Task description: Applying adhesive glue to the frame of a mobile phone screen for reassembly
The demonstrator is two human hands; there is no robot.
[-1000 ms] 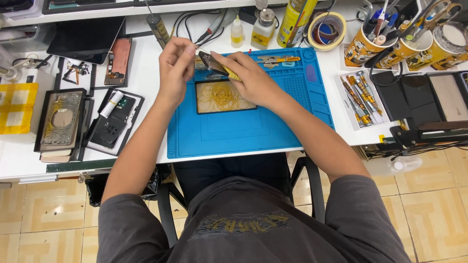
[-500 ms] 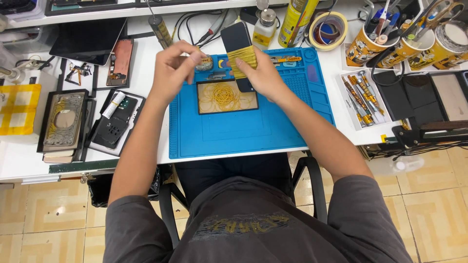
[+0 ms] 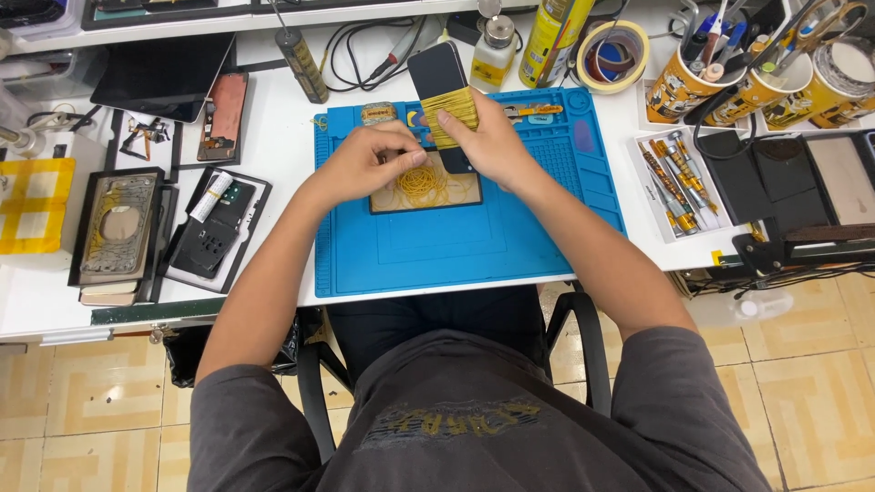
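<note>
Nearest us, our 2 forearms reach out over the blue mat (image 3: 474, 246) that covers the middle of the white counter (image 3: 273, 146). On the mat lies a dark tray (image 3: 425, 189) with a loose heap of yellow rubber bands (image 3: 421, 185) in it. Our left hand (image 3: 369, 164) hovers over the tray's left part, its fingers (image 3: 412, 160) pinched together at the heap; we cannot tell whether they grip a band. Just to the right, our right hand (image 3: 488, 141) has its fingers clamped on a dark phone (image 3: 437, 68), which is held above the far edge of the tray and tilts away from us. Many yellow bands (image 3: 451, 111) are wound around the phone's middle, touching our right fingers.

On the left of the counter lie a black tray with phone parts (image 3: 217, 228) and a framed phone back (image 3: 118, 228). On the right sits a white tray of small tools (image 3: 670, 182). Farther off stand a yellow spray can (image 3: 551, 41), a roll of tape (image 3: 612, 55) and 3 cups of tools (image 3: 756, 87).
</note>
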